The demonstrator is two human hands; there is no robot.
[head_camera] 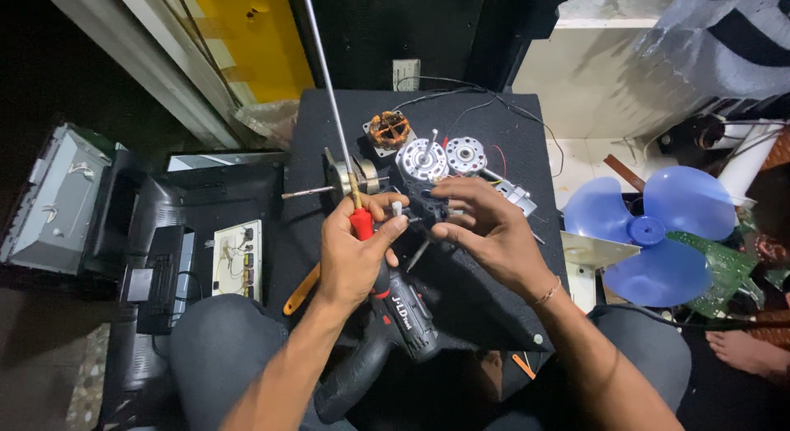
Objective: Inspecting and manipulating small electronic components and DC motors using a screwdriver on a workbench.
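Note:
My left hand [354, 250] grips the red handle of a long thin-shafted screwdriver [329, 93], whose shaft points up and away. My right hand [485, 229] pinches a small dark part [428, 207] just beside the left fingers. Both hands hover over a black work surface [494, 118]. Behind them lie silver motor end caps [421, 159] with a shaft, a second round cap [466, 153], and a copper-wound stator [388, 129]. A black and red cordless drill [395, 324] rests under my left wrist.
A blue fan blade [650, 233] lies to the right beside a green circuit board [724, 270]. A rotor on a shaft [350, 177] sits left of the hands. An orange-handled tool [302, 289], a small circuit board [237, 258] and grey casings [62, 200] lie left.

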